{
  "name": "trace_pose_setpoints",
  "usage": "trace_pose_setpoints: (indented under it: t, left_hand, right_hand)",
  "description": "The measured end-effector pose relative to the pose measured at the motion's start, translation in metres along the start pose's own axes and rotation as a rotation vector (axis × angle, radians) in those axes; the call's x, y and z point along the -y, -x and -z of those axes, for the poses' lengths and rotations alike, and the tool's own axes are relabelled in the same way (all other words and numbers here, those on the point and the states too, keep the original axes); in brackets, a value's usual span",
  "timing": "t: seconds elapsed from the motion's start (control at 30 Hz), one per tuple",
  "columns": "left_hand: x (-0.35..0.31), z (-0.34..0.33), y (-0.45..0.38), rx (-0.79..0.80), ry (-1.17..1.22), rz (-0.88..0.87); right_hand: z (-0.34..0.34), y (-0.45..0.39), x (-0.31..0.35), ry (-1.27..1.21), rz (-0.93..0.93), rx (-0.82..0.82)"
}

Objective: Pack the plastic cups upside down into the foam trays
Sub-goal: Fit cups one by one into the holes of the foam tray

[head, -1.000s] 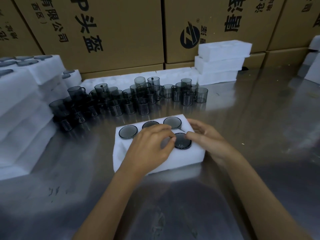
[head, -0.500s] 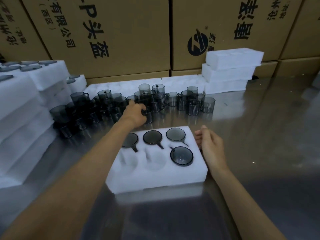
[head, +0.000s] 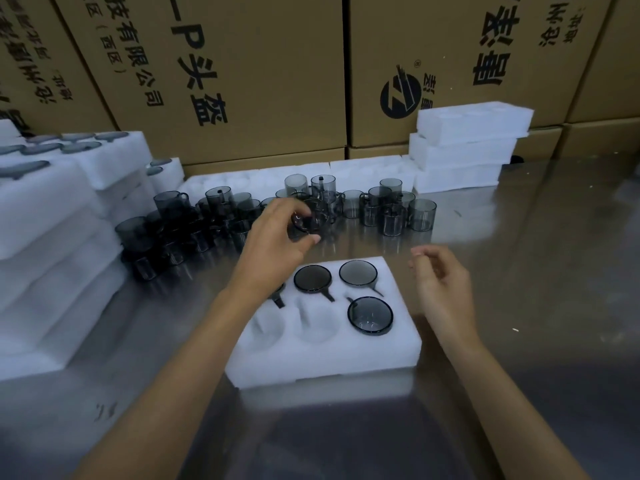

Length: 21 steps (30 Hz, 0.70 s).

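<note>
Four smoky plastic cups sit upside down in the foam tray [head: 325,358] in front of us: three across its far row, the leftmost [head: 278,295] mostly hidden under our left wrist, then the middle one [head: 312,278] and the right one [head: 358,273], plus one [head: 370,314] at the tray's 3 o'clock pocket in the near row. Two near-row pockets [head: 294,322] show bare foam, so we judge this tray about two-thirds filled.

A fifth cup [head: 309,218] is off the table at 12 o'clock from the tray, pinched between the thumb and curled fingers of our left hand [head: 277,237], tilted so its round end faces us; it looks bound for one of the empty pockets. Our right hand [head: 440,282] hovers just beside the tray's far right corner, fingers loosely curled, holding nothing.

Beyond, at 11 to 1 o'clock, a crowd of loose cups [head: 391,211] waits on the steel table [head: 536,271]. At 9 o'clock filled trays [head: 114,157] are stacked; at 1 o'clock lies a stack of empty trays [head: 467,147], against cardboard cartons [head: 242,81]. Much packing remains.
</note>
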<state>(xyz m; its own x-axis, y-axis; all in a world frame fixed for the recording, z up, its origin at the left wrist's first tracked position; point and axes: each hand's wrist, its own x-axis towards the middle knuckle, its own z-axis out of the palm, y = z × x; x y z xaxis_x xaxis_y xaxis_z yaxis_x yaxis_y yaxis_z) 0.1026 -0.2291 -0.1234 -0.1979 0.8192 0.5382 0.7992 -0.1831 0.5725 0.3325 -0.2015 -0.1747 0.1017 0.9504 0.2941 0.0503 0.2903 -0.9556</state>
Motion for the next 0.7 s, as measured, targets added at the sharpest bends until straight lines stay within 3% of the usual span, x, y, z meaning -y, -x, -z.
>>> trace_pose_setpoints:
  t: [0.1, 0.27, 0.47, 0.7]
  left_hand:
    - [-0.027, 0.007, 0.036, -0.079, 0.167, 0.003]
    - [-0.048, 0.011, 0.082, -0.135, 0.117, -0.161]
    - [-0.051, 0.022, 0.101, -0.154, 0.214, -0.077]
    - [-0.054, 0.027, 0.099, 0.003, 0.309, 0.059]
  right_hand:
    - [0.002, 0.017, 0.021, 0.02, 0.196, 0.108]
    - [-0.013, 0.057, 0.04, 0.039, 0.326, 0.389]
    - [-0.023, 0.075, 0.044, 0.173, 0.507, 0.44]
    - [-0.025, 0.073, 0.037, 0.263, 0.471, 0.394]
